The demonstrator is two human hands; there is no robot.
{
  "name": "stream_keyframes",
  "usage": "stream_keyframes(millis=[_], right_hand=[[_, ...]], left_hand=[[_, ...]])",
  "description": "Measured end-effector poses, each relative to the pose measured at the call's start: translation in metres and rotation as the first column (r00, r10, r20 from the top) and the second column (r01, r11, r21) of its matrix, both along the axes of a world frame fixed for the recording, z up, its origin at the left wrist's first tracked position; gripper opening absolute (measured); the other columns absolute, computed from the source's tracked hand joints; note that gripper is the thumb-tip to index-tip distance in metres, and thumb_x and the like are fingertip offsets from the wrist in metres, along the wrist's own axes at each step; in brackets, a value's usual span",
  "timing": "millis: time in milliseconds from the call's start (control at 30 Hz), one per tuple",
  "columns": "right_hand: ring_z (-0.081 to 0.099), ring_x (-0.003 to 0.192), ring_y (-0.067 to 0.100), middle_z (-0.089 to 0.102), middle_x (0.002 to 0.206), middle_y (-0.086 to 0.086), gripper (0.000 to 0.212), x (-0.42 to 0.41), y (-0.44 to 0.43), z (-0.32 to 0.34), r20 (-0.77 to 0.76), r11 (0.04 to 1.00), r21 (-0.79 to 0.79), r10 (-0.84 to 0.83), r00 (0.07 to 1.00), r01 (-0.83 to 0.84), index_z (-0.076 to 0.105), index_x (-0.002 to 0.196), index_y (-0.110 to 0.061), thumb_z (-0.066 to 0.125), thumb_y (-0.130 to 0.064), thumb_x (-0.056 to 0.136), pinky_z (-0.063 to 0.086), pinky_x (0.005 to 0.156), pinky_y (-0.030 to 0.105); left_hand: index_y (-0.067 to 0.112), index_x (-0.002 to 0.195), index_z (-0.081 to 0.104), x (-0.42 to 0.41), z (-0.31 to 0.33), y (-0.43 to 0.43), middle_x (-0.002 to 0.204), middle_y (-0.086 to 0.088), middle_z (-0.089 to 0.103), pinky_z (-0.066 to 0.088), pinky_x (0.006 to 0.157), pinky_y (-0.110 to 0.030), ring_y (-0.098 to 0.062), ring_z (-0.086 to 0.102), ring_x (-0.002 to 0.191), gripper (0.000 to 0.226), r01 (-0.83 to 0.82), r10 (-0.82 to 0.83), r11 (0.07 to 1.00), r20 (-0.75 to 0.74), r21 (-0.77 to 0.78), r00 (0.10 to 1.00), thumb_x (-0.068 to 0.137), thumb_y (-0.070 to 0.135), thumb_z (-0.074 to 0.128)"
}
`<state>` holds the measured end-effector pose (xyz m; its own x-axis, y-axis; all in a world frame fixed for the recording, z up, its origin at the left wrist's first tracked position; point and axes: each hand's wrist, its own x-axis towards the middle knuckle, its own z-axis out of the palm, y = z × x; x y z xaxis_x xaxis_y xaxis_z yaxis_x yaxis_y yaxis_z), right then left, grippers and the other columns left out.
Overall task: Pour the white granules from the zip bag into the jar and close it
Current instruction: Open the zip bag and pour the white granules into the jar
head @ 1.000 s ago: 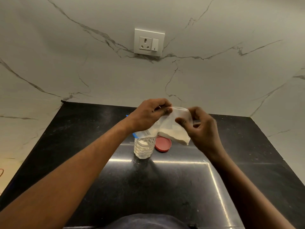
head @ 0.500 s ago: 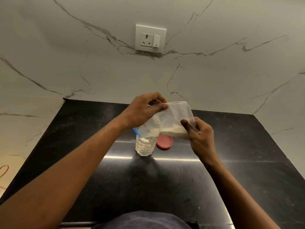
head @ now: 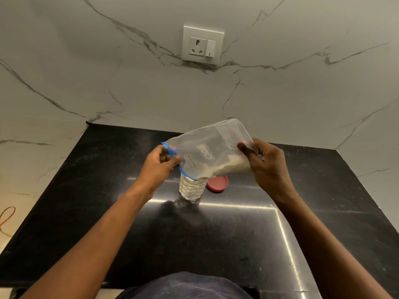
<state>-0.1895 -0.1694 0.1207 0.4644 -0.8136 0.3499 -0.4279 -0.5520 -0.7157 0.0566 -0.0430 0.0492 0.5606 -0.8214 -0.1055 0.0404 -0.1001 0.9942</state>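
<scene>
A clear zip bag [head: 207,147] with a blue zip strip hangs tilted over a small clear textured jar [head: 191,189] on the black counter [head: 108,212]. The bag's open mouth points down at the jar's opening. White granules [head: 228,168] lie along the bag's lower edge and run toward the mouth; the jar holds white granules too. My left hand [head: 160,167] pinches the blue zip edge at the mouth. My right hand [head: 262,164] grips the bag's raised bottom end. A red lid [head: 217,184] lies flat on the counter just right of the jar.
A marble wall with a white socket and switch plate [head: 202,45] rises behind the counter. An orange cord [head: 6,219] loops on the floor at the far left. A bright light reflection crosses the counter in front of the jar.
The bag has been spread out and tilted. My left hand dropped to the zip mouth at the jar, and my right hand raised the bottom end, sending granules toward the mouth.
</scene>
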Motion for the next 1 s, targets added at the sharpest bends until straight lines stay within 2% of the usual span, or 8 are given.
stream_keyframes(millis=[67, 233, 300, 433, 533, 700, 867, 1000], right_hand=[[0.067, 0.068, 0.023, 0.071, 0.075, 0.000, 0.036, 0.000, -0.002, 0.003, -0.012, 1.000, -0.020, -0.010, 1.000, 0.010, 0.071, 0.088, -0.015, 0.062, -0.047, 0.101, 0.055, 0.061, 0.048], [0.066, 0.067, 0.021, 0.070, 0.076, 0.000, 0.034, -0.001, 0.000, 0.004, -0.036, 1.000, -0.016, -0.008, 0.999, 0.008, 0.070, 0.088, -0.017, 0.060, -0.046, 0.102, 0.054, 0.062, 0.046], [0.065, 0.067, 0.021, 0.070, 0.076, -0.001, 0.033, -0.001, 0.003, 0.005, -0.046, 1.000, -0.018, -0.001, 0.999, 0.000, 0.070, 0.088, -0.017, 0.059, -0.045, 0.102, 0.054, 0.062, 0.046], [0.065, 0.069, 0.027, 0.070, 0.076, 0.005, 0.036, -0.002, 0.004, 0.008, -0.046, 0.999, -0.042, -0.024, 0.999, 0.022, 0.070, 0.088, -0.012, 0.060, -0.043, 0.102, 0.055, 0.063, 0.050], [0.066, 0.071, 0.028, 0.070, 0.078, 0.007, 0.036, -0.002, 0.004, 0.010, -0.072, 0.998, -0.051, -0.024, 0.997, 0.020, 0.070, 0.090, -0.010, 0.060, -0.042, 0.102, 0.055, 0.065, 0.051], [0.065, 0.068, 0.020, 0.070, 0.076, 0.002, 0.029, 0.001, 0.008, 0.016, -0.082, 0.994, -0.105, -0.007, 0.997, -0.002, 0.070, 0.091, -0.015, 0.060, -0.040, 0.103, 0.050, 0.061, 0.036], [0.060, 0.061, 0.016, 0.062, 0.067, -0.005, 0.031, 0.005, 0.011, 0.021, -0.133, 0.986, -0.165, -0.013, 0.991, -0.009, 0.066, 0.084, -0.018, 0.059, -0.041, 0.104, 0.044, 0.054, 0.031], [0.060, 0.060, 0.020, 0.063, 0.068, 0.000, 0.034, 0.009, 0.012, 0.025, -0.156, 0.978, -0.208, -0.022, 0.988, -0.011, 0.065, 0.084, -0.016, 0.058, -0.042, 0.104, 0.048, 0.055, 0.036]], left_hand=[[0.016, 0.116, 0.065, 0.000, 0.000, -0.005, 0.098, 0.004, 0.081, 0.057, 0.069, -0.013, -0.002, 0.077, 0.089, 0.018, -0.020, 0.020, 0.999, 0.023, -0.025, 1.000, 0.100, 0.010, 0.070], [0.020, 0.121, 0.064, 0.002, -0.001, -0.012, 0.113, 0.003, 0.079, 0.062, 0.081, -0.019, -0.008, 0.076, 0.103, 0.023, 0.005, -0.004, 1.000, 0.047, -0.030, 0.999, 0.100, 0.009, 0.069], [0.023, 0.122, 0.064, 0.003, 0.000, -0.013, 0.116, 0.005, 0.077, 0.062, 0.086, -0.021, -0.006, 0.075, 0.105, 0.029, 0.009, -0.007, 1.000, 0.058, -0.030, 0.998, 0.100, 0.004, 0.067], [0.034, 0.115, 0.063, 0.004, 0.002, -0.016, 0.109, 0.016, 0.076, 0.059, 0.077, -0.012, 0.006, 0.074, 0.099, 0.039, 0.016, -0.014, 0.999, 0.077, -0.028, 0.997, 0.100, -0.002, 0.064], [0.033, 0.118, 0.063, 0.005, 0.001, -0.017, 0.103, 0.020, 0.078, 0.057, 0.075, -0.010, 0.008, 0.073, 0.098, 0.040, 0.017, -0.015, 1.000, 0.067, -0.024, 0.998, 0.100, -0.003, 0.064], [0.025, 0.130, 0.061, 0.005, 0.000, -0.016, 0.113, 0.015, 0.075, 0.059, 0.077, -0.012, 0.004, 0.074, 0.100, 0.043, 0.016, -0.014, 0.999, 0.053, -0.041, 0.999, 0.099, -0.005, 0.064], [0.018, 0.141, 0.058, 0.005, 0.001, -0.015, 0.123, 0.006, 0.072, 0.060, 0.083, -0.015, -0.006, 0.070, 0.111, 0.047, 0.019, -0.017, 0.999, 0.048, -0.034, 0.999, 0.100, -0.004, 0.064], [0.017, 0.141, 0.058, 0.004, 0.001, -0.013, 0.126, 0.003, 0.072, 0.059, 0.096, -0.027, -0.010, 0.070, 0.115, 0.046, 0.018, -0.017, 0.999, 0.047, -0.032, 0.999, 0.100, -0.003, 0.064]])
